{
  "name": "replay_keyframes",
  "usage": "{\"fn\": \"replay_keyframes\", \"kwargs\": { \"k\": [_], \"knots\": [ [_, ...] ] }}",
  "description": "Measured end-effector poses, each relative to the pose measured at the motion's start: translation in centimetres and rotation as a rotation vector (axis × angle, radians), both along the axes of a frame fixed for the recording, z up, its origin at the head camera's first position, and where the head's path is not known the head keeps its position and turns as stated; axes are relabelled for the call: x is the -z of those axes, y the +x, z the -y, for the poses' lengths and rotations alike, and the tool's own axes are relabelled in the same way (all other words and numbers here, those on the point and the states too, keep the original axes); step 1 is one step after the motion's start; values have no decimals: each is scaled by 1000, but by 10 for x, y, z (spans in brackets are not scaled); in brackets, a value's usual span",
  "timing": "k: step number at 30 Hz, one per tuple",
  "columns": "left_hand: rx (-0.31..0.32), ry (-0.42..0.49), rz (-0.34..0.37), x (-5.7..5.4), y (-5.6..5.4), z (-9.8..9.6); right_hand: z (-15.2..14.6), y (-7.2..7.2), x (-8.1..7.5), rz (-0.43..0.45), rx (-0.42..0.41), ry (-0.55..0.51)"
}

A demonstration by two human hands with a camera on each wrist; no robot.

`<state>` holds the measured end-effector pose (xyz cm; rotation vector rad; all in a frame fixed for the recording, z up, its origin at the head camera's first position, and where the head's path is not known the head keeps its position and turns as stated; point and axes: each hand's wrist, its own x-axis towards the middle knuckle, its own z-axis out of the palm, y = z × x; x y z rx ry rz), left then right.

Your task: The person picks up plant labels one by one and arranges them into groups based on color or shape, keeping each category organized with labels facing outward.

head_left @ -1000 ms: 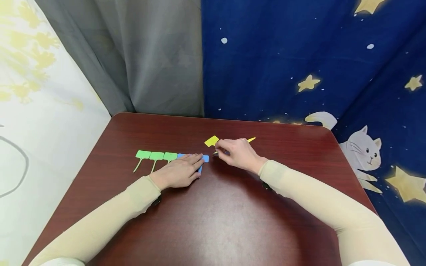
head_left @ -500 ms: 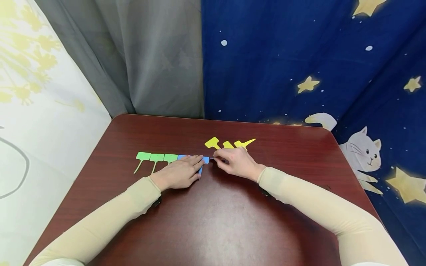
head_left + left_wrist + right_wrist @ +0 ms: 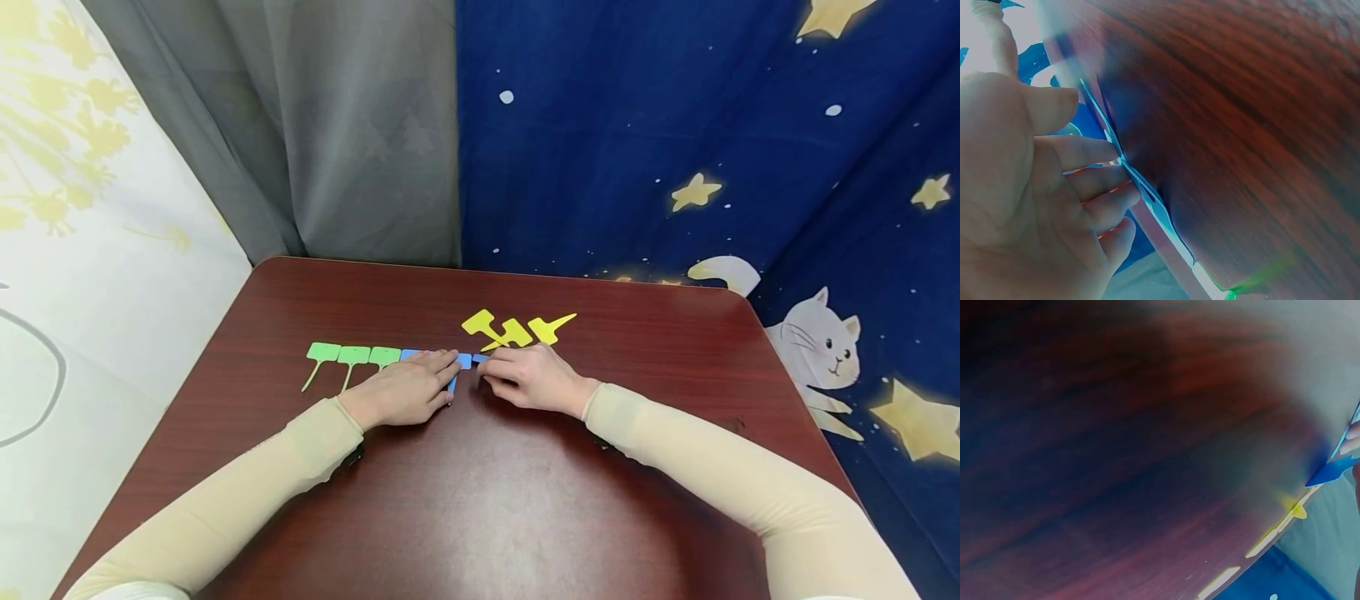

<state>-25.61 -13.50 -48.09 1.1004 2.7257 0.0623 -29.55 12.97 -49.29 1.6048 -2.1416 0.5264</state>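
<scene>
My left hand point(image 3: 405, 387) lies with extended fingers on the blue T-shaped plant labels point(image 3: 465, 361), hiding most of them. In the left wrist view, the fingers of the left hand point(image 3: 1063, 181) touch the thin blue label edges point(image 3: 1159, 212). With curled fingers, my right hand point(image 3: 534, 379) pinches another blue plant label point(image 3: 481, 359), just right of the blue row; its head tilts up from the tabletop in the right wrist view point(image 3: 1334, 471). Several green plant labels point(image 3: 354, 355) continue the row to the left, stems toward me.
Three yellow plant labels point(image 3: 545, 332) lie loosely just behind my right hand, two with stems crossing. The dark red wooden table point(image 3: 480, 500) ends at a back edge against a grey curtain point(image 3: 367, 167) and a blue starry curtain point(image 3: 600, 150).
My right hand has come down toward me from the yellow labels, bringing the blue label beside the row and uncovering the yellow ones. The left hand stays in place.
</scene>
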Motion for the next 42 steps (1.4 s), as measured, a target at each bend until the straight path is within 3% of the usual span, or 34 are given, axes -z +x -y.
{"fn": "replay_keyframes", "kwargs": {
  "k": [20, 32, 42],
  "knots": [
    [1, -18, 1, 1, -1, 0, -5, 6, 5, -133, -77, 241],
    [8, -16, -21, 1, 1, -1, -7, 4, 9, -8, 120, 337],
    [7, -21, -28, 3, 0, 0, -8, 4, 10, 40, 143, 391]
  ]
}}
